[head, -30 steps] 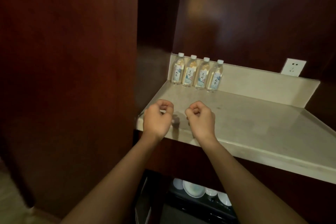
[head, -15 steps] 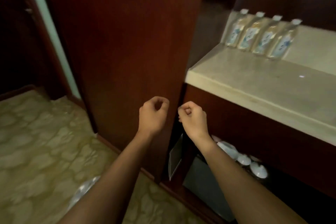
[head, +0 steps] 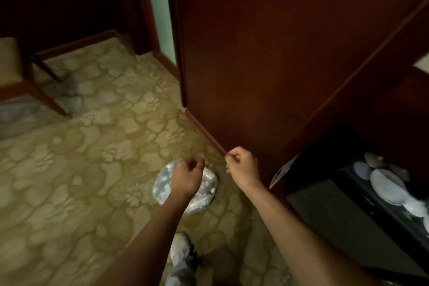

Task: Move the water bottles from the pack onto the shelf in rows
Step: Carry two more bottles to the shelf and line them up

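Pack point(head: 210, 187) of bottles sits on the carpet point(head: 92, 169), right under the left hand point(head: 186, 177). Both it and the right hand point(head: 243, 169) are loosely curled, empty. I'd crouch, grab one per hand by the body.

The pack point(head: 206, 189) of bottles lies on the patterned carpet point(head: 92, 146), wrapped in clear, shiny plastic, blurred. Its middle is hidden; a corner of the shelf point(head: 423, 66) shows at far right.
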A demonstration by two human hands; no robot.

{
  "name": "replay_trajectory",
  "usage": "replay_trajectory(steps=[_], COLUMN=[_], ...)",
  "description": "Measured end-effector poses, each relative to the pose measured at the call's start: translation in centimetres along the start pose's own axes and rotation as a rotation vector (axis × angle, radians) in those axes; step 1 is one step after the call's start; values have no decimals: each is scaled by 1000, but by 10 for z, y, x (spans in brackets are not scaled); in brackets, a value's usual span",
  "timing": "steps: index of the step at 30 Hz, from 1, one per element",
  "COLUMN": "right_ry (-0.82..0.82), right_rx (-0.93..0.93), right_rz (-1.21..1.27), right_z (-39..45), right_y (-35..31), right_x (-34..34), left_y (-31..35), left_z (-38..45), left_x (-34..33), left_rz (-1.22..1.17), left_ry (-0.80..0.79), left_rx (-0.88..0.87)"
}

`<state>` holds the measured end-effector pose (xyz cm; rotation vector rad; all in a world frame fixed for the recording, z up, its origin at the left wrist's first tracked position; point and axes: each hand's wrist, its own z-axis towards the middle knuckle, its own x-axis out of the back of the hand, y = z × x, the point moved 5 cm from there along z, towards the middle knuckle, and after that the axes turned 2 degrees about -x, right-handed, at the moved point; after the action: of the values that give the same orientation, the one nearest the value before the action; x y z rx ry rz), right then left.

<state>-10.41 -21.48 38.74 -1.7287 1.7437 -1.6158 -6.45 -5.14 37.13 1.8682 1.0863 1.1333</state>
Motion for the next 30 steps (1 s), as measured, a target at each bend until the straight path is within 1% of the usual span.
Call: replay_trajectory(steps=[6, 11, 13, 16, 20, 25, 30], right_ry=[-169, -327, -374, -452, -545, -539, -546], right_rx=[-127, -254, -299, -329, -351, -379, -386], right_rz=[-30, -66, -80, -111, -161, -179, -245], right_z=[29, 47, 58, 80, 111, 169, 226], right_y=[32, 74, 88, 109, 131, 187, 250], right_x=[-103, -158, -175, -205, -242, -308, -383], left_y=[-77, -134, -156, -188, -226, -302, -388], left_z=[47, 62, 72, 89, 124, 184, 239], left_x=[31, 31, 29, 24, 16, -16, -39], left_rz=[-13, -21, -93, -283, -360, -395, -372], left_ry=[-7, -10, 0, 15, 69, 90, 61], left_rx=[188, 374, 462, 635, 691, 737, 734])
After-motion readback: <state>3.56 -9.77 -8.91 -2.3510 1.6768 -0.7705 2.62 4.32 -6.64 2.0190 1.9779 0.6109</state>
